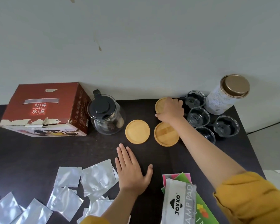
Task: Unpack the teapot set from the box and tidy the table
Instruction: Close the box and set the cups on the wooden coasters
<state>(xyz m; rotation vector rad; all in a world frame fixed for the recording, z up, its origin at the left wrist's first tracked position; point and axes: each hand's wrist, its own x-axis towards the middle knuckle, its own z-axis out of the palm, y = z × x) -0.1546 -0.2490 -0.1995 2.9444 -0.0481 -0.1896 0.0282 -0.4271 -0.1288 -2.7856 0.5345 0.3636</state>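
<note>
One head-worn wide view looks forward and down at the dark table [39, 152], seemingly close, wall behind.

"JOYKO" on stamp pad packet [178, 202]

Soft even daylight, wide-angle edge distortion

A: Left hand [132, 170]?
B: Flat, palm down, fingers straight & a bit spread, thumb out to the side. Forearm comes up from the bottom edge.
A: Right hand [170, 109]?
B: Arm stretched far fwd, yellow sleeve [249, 199] pushed up past the elbow. Fingers curled down, gripping something round.
</note>
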